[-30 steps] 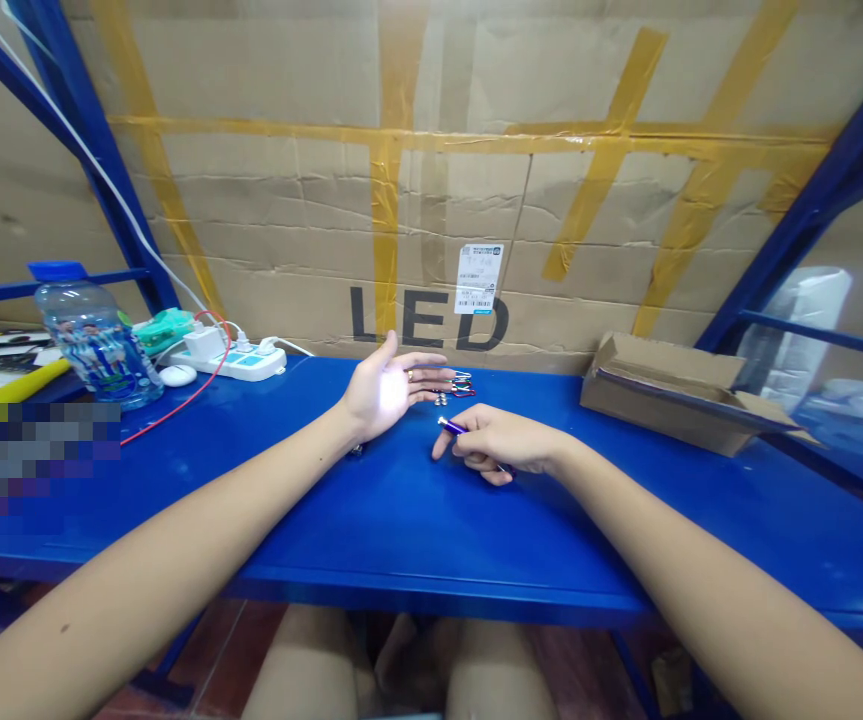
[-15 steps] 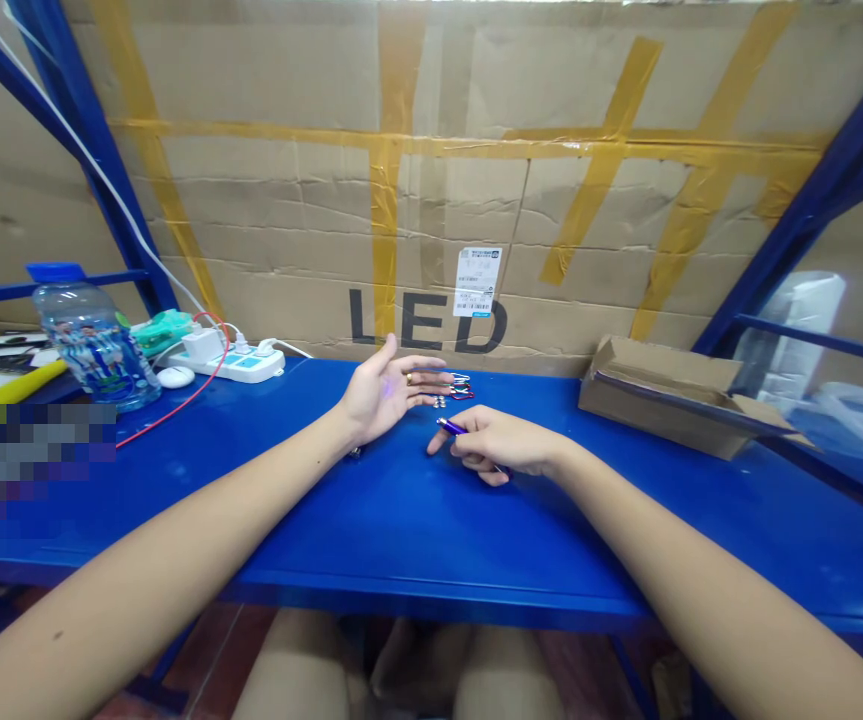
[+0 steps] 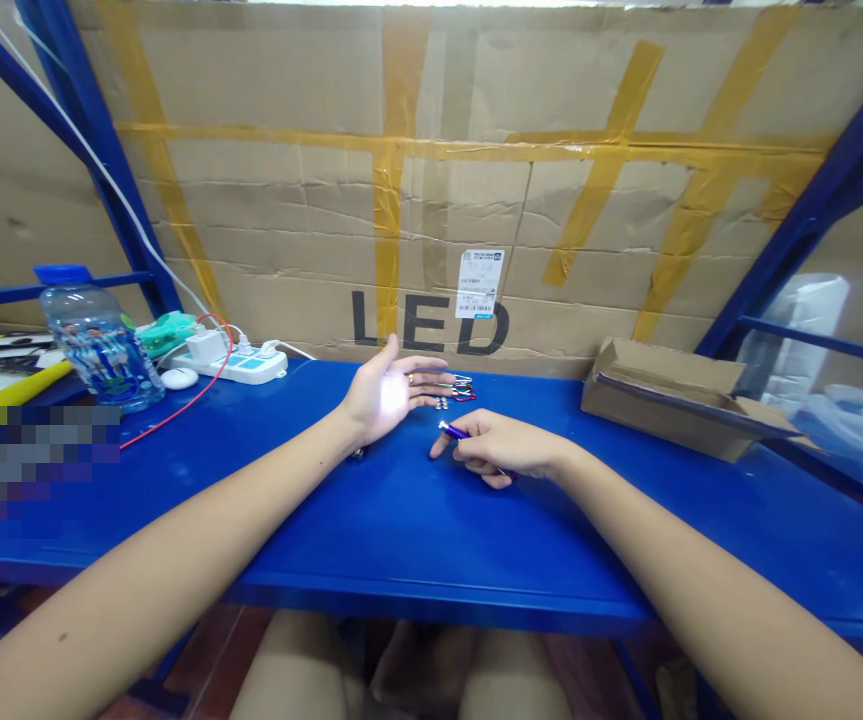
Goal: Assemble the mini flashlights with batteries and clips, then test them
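My right hand (image 3: 502, 445) rests on the blue shelf (image 3: 416, 520) and grips a small purple flashlight (image 3: 452, 431), its tip pointing left. My left hand (image 3: 386, 392) is held open, palm facing the flashlight, with a bright white spot of light on the palm and a ring on one finger. Just behind the left fingers lie a few small keychain flashlights and loose parts (image 3: 455, 385) on the shelf.
An open cardboard box (image 3: 671, 395) sits at the right. At the left stand a water bottle (image 3: 101, 345), a white power strip (image 3: 240, 362) with a red wire, and yellow tools. A taped cardboard wall marked LED (image 3: 431, 200) closes the back.
The light spot on my left palm went out half a second ago and is lit again now. Both hands have stayed in place.
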Motion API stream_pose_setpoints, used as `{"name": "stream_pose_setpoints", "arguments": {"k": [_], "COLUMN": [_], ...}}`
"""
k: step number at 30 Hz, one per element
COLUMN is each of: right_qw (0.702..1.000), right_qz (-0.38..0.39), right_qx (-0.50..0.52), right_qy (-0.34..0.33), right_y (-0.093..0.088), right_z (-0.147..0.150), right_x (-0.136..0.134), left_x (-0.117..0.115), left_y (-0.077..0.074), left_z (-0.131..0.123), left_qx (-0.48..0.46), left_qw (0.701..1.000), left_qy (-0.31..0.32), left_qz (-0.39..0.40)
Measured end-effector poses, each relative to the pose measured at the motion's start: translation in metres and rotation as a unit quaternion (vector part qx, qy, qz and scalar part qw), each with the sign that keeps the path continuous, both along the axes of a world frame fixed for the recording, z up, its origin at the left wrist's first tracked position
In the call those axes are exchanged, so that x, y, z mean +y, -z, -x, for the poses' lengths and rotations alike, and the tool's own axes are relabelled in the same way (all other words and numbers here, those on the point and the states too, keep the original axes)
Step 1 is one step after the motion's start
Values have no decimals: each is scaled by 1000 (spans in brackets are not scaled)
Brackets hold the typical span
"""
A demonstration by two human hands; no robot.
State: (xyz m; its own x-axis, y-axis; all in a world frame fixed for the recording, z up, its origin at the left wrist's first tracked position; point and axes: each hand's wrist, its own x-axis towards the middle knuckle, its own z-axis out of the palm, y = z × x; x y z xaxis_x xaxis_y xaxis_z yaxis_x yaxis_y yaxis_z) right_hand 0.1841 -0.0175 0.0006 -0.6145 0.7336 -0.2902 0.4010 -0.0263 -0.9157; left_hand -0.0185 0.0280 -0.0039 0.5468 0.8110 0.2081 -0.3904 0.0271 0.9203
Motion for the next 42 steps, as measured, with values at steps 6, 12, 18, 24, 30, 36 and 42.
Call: {"name": "stream_pose_setpoints", "arguments": {"k": [6, 12, 18, 24, 30, 36, 42], "right_qw": [1000, 1000, 1000, 1000, 999, 999, 999], "right_qz": [-1, 1, 7, -7, -1, 4, -15], "right_qx": [-3, -2, 5, 15, 3, 10, 7], "right_qy": [8, 12, 11, 22, 42, 42, 34], "right_y": [-2, -1, 0, 2, 4, 4, 5], "right_z": [2, 2, 0, -1, 0, -1, -1], "right_x": [-1, -1, 1, 2, 2, 4, 4], "left_x": [-2, -1, -1, 0, 1, 1, 0], "left_y": [-1, 0, 0, 1, 1, 1, 1], "left_z": [-1, -1, 0, 0, 1, 1, 1], "left_qx": [-4, -3, -7, -9, -8, -2, -3], "left_qw": [1000, 1000, 1000, 1000, 1000, 1000, 1000], "left_qy": [-7, -4, -2, 8, 0, 4, 2], "left_qz": [14, 9, 13, 10, 9, 8, 8]}}
